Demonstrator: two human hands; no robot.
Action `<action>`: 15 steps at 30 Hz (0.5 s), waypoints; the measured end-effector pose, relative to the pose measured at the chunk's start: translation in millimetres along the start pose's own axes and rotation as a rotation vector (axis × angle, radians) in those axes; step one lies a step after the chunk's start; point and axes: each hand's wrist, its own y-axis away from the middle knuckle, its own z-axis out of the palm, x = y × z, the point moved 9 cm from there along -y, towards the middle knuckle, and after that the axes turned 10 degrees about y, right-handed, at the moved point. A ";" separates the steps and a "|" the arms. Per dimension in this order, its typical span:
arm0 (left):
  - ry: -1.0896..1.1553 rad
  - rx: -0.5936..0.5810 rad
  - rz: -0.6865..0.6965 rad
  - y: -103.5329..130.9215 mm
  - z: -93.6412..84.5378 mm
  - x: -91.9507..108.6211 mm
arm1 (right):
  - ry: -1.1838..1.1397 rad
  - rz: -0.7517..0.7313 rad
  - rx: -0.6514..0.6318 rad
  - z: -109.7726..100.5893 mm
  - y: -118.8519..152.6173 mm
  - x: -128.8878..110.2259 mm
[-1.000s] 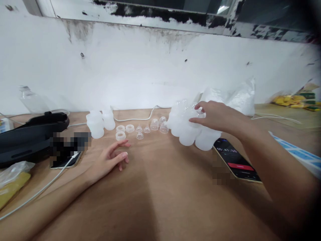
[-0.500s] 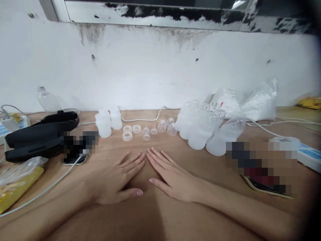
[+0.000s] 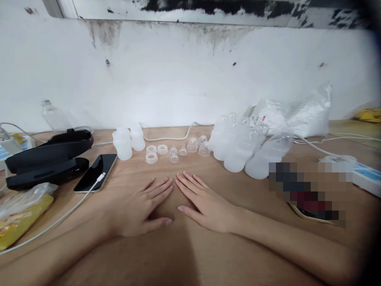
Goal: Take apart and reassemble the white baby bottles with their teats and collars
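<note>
My left hand (image 3: pixel 145 208) lies flat on the brown tabletop (image 3: pixel 166 262), fingers stretched out and holding nothing. Beside it, my right hand (image 3: pixel 205 204) rests palm down too, its fingertips close to the left ones. Beyond the fingers are three translucent bottle collar rings (image 3: pixel 151 158), three clear nipples (image 3: pixel 174 158) and three clear dome caps (image 3: pixel 204 149). Small white bottles (image 3: pixel 123 147) stand behind the rings to the left. At the right is a cluster of frosted baby bottles with clear domed tops (image 3: pixel 235 155). Neither hand touches any of these parts.
At left lie a black phone (image 3: pixel 97 172) with a white cable, a black headset-like case (image 3: pixel 47 159) and a yellow packet (image 3: pixel 26 214). White plastic bags (image 3: pixel 309 115), a power strip (image 3: pixel 367 178) and a partly blurred phone (image 3: pixel 309 214) are at right. A white wall stands behind.
The view has tilted down slightly, so the wall and bottles sit a little higher in the picture. Both hands stay flat in nearly the same place.
</note>
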 end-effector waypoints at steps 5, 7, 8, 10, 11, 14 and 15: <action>-0.004 0.029 0.010 1.4 -0.9 -1.2 | -0.006 -0.002 0.007 -1.4 1.1 0.3; 0.002 0.033 0.012 1.5 -1.3 -1.0 | -0.001 -0.001 -0.001 -0.5 1.4 0.4; 0.003 0.031 0.012 1.3 -1.3 -0.8 | 0.002 -0.001 -0.004 -0.1 1.4 0.4; -0.002 0.021 0.011 0.8 -0.9 -0.7 | 0.009 -0.001 -0.009 0.9 0.9 0.3; -0.006 0.015 0.009 0.5 -0.7 -0.7 | 0.013 -0.002 -0.009 1.3 0.5 0.3; -0.021 0.005 0.003 0.2 0.0 -1.3 | 0.023 -0.011 0.006 2.0 -0.5 0.3; -0.025 0.003 0.004 0.2 0.3 -1.4 | 0.026 -0.014 0.014 1.9 -0.6 0.5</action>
